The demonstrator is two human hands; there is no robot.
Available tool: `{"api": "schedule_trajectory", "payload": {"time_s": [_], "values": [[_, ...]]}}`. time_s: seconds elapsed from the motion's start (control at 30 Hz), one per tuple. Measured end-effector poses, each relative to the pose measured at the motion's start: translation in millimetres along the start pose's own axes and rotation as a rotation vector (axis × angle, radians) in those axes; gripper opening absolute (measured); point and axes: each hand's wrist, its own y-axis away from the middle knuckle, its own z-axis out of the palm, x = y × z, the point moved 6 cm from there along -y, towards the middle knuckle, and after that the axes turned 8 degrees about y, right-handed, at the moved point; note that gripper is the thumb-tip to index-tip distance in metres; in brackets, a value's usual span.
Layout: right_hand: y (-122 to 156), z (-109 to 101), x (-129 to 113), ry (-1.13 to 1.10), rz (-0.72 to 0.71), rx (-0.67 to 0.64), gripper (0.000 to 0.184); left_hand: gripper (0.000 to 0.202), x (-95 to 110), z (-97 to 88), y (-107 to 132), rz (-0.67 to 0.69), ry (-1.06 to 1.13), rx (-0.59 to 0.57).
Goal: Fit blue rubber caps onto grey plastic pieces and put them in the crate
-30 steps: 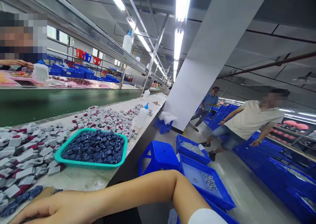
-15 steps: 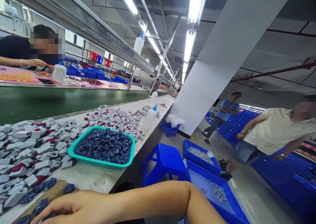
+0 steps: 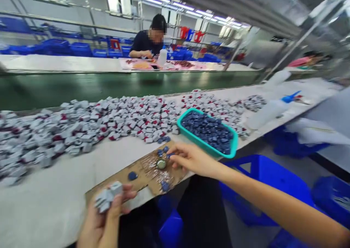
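Note:
My left hand [image 3: 105,215] is low at the table's near edge, closed round a few small grey plastic pieces [image 3: 108,198]. My right hand [image 3: 191,158] reaches over a brown cardboard sheet [image 3: 144,173], its fingertips pinched on a small dark blue part [image 3: 170,155]. A few more blue parts and a round greenish blob [image 3: 161,164] lie on the cardboard. A teal basket [image 3: 206,146] full of dark blue parts stands just right of my right hand. A long heap of grey and red pieces [image 3: 109,120] covers the table behind.
A green conveyor belt [image 3: 82,85] runs behind the heap. A person in dark clothes [image 3: 147,40] works at the far bench. A white squeeze bottle with a blue tip [image 3: 270,109] lies to the right. Blue stools and crates [image 3: 284,182] stand under the table edge.
The view swung left, from the aisle to the worktable. My right hand came off the table edge and reached forward to the cardboard. My left hand with grey pieces came into view.

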Motion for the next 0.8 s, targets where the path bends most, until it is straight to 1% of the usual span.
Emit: {"api": "schedule_trajectory", "payload": {"time_s": [0.1, 0.2, 0.3, 0.37, 0.43, 0.5, 0.6, 0.67, 0.73, 0.8], "values": [[-5.8, 2.1, -14.0, 0.229, -0.066, -0.007, 0.013, 0.041, -5.8, 12.5, 6.9, -0.104, 0.020, -0.055], [-15.9, 10.7, -23.6, 0.438, -0.104, -0.049, 0.012, 0.039, -10.9, 22.3, 8.6, -0.174, 0.075, -0.070], [-26.1, 16.9, -25.7, 0.564, -0.137, -0.113, 0.003, 0.035, -12.5, 25.6, 9.2, -0.240, 0.155, -0.090], [-29.6, 18.5, -25.5, 0.595, -0.166, -0.149, 0.002, 0.027, -10.2, 23.4, 8.7, -0.240, 0.219, -0.056], [-30.6, 19.9, -25.2, 0.593, -0.197, -0.178, 0.003, 0.020, -7.8, 20.4, 7.3, -0.217, 0.263, -0.021], [-31.1, 20.4, -24.9, 0.580, -0.213, -0.176, 0.003, 0.017, -7.8, 19.4, 5.1, -0.207, 0.273, -0.036], [-30.8, 19.0, -27.3, 0.552, -0.221, -0.149, 0.006, 0.017, -8.9, 19.4, 0.4, -0.186, 0.242, -0.130], [-27.5, 16.5, -34.0, 0.515, -0.236, -0.143, 0.006, 0.017, -7.6, 19.3, -2.2, -0.167, 0.202, -0.193], [-20.9, 11.1, -46.3, 0.354, -0.261, -0.117, 0.009, 0.015, -4.1, 19.9, -3.4, -0.153, 0.152, -0.238], [-12.5, 6.4, -60.8, 0.087, -0.285, -0.106, 0.012, 0.013, 1.1, 22.5, -3.0, -0.138, 0.109, -0.282]]}}
